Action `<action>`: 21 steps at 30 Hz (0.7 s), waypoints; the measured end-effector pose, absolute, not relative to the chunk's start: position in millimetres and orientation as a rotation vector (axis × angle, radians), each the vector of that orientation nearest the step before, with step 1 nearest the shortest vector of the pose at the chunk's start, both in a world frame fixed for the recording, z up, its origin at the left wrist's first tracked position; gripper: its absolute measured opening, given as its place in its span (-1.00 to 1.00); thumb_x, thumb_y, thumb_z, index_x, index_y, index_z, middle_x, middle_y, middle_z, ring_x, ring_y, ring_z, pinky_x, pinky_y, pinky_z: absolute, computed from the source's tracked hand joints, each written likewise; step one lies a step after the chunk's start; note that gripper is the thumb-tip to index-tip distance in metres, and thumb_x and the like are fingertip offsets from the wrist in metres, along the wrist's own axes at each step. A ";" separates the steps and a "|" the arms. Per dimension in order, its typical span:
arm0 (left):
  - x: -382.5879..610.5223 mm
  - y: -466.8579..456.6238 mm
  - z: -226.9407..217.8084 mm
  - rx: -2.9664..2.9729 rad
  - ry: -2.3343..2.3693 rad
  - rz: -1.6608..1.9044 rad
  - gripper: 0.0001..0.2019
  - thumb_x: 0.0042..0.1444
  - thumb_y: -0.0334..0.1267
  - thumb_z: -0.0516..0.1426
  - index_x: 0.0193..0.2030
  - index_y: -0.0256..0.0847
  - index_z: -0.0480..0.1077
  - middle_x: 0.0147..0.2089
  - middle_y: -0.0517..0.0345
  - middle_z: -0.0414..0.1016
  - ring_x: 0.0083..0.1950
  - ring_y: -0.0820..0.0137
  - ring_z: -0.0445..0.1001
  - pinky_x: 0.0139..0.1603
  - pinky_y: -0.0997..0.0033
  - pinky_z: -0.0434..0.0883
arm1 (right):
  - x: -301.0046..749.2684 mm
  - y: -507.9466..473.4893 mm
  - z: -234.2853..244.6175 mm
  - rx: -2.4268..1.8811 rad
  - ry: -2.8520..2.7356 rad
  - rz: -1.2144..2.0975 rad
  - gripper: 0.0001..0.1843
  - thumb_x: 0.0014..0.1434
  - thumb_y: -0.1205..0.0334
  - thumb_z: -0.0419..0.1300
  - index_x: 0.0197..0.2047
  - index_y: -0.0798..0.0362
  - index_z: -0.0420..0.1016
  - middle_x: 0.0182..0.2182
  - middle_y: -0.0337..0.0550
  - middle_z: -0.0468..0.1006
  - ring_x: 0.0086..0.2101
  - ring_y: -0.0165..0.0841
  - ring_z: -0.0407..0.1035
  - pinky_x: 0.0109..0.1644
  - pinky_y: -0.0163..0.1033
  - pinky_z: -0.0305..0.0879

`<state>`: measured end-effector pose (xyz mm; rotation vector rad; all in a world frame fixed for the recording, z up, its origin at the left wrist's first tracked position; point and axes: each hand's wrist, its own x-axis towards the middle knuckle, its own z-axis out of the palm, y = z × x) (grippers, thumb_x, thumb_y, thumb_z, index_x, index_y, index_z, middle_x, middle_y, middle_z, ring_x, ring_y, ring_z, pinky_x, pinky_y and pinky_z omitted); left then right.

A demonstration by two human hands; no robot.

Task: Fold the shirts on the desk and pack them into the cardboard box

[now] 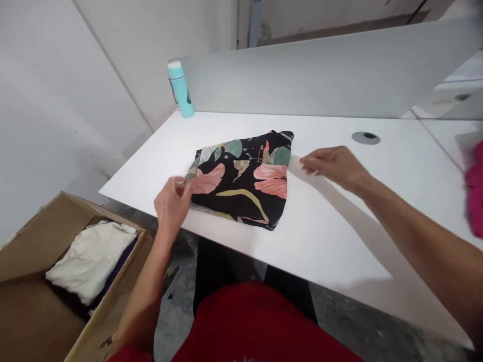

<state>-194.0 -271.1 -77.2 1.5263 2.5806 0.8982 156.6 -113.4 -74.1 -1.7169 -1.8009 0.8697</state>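
Note:
A black floral garment (241, 181), printed with pink flowers and green leaves, lies folded into a flat, roughly rectangular bundle on the white table. My left hand (172, 201) is at its left edge, thumb and fingers pinched on the cloth there. Just off the right edge of the bundle, my right hand (334, 166) hovers above the tabletop. Its fingers are drawn together, with nothing visible in them and a small gap to the cloth. The garment's kind cannot be made out while folded.
The white table (324, 246) has a low divider (302, 80) along its back. A turquoise bottle (181, 90) stands at the far left corner. On the lower left, a cardboard box (33, 236) holds folded white cloth (92, 256) over dark cloth. Bright pink fabric (476, 188) lies at the right edge.

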 end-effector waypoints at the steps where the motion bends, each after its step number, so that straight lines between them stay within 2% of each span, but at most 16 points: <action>1: -188.3 -288.7 -82.5 1.472 2.525 0.851 -0.78 0.35 -0.04 0.13 -0.02 -0.04 0.50 -0.12 0.13 0.70 -0.03 0.21 0.67 0.11 0.25 0.49 | 157.8 -100.7 -71.5 -1.736 -1.780 0.751 -0.86 0.33 0.28 0.29 -0.18 0.15 0.67 -0.24 0.00 0.67 -0.31 -0.33 0.44 -0.15 -0.22 0.32; 3: -175.5 -316.3 -96.1 1.391 2.356 0.814 -0.75 0.35 0.01 0.11 -0.08 -0.04 0.53 -0.18 0.14 0.71 -0.07 0.20 0.70 0.05 0.26 0.53 | 155.8 -72.8 -68.8 -1.756 -1.819 0.563 -0.75 0.35 0.26 0.31 0.04 0.17 0.67 -0.09 0.07 0.66 -0.23 -0.30 0.41 -0.03 -0.18 0.28; 6: -157.3 -334.1 -112.8 1.243 2.161 0.895 -0.64 0.33 0.06 0.14 0.09 -0.08 0.53 -0.13 0.09 0.74 -0.05 0.19 0.72 0.01 0.26 0.58 | 141.3 -33.2 -69.2 -1.766 -1.982 0.441 -0.49 0.42 0.08 0.29 0.30 0.21 0.56 -0.02 0.16 0.62 -0.15 -0.25 0.38 0.12 -0.10 0.20; 10: -144.2 -326.4 -115.5 1.099 2.109 0.947 -0.47 0.29 0.12 0.20 0.25 -0.17 0.49 -0.05 -0.01 0.75 0.03 0.13 0.72 0.06 0.23 0.61 | 113.3 0.9 -74.6 -1.697 -2.224 0.418 -0.35 0.46 -0.10 0.22 0.40 0.20 0.47 0.23 0.23 0.51 0.11 -0.17 0.33 0.25 -0.07 0.09; 13: -141.3 -311.2 -113.0 1.051 2.145 0.983 -0.41 0.27 0.09 0.25 0.31 -0.21 0.45 -0.02 -0.03 0.73 0.04 0.12 0.70 0.08 0.20 0.61 | 98.8 11.7 -81.0 -1.609 -2.369 0.522 -0.27 0.45 -0.17 0.19 0.44 0.19 0.42 0.35 0.19 0.42 0.22 -0.17 0.28 0.24 -0.13 0.08; 15: -141.5 -298.9 -112.4 1.062 2.161 1.015 -0.38 0.27 0.05 0.26 0.37 -0.23 0.40 0.04 -0.04 0.71 0.08 0.13 0.68 0.10 0.19 0.60 | 94.2 13.8 -84.9 -1.557 -2.445 0.566 -0.21 0.41 -0.21 0.18 0.47 0.17 0.38 0.35 0.15 0.43 0.20 -0.21 0.30 0.16 -0.19 0.11; 17: -143.6 -286.2 -111.3 1.083 2.190 1.010 -0.37 0.28 0.01 0.26 0.40 -0.25 0.36 0.08 -0.05 0.67 0.12 0.14 0.65 0.12 0.19 0.59 | 93.3 12.4 -87.2 -1.557 -2.513 0.499 -0.20 0.35 -0.23 0.23 0.44 0.17 0.42 0.27 0.11 0.51 0.11 -0.26 0.35 0.06 -0.22 0.13; 21: -154.8 -270.1 -105.4 1.131 2.346 0.904 -0.40 0.32 -0.02 0.22 0.41 -0.23 0.33 0.10 -0.06 0.64 0.12 0.14 0.62 0.12 0.16 0.58 | 103.3 0.5 -84.2 -1.639 -2.673 0.311 -0.33 0.24 -0.18 0.38 0.16 0.24 0.63 -0.03 0.06 0.65 -0.19 -0.35 0.36 -0.11 -0.20 0.07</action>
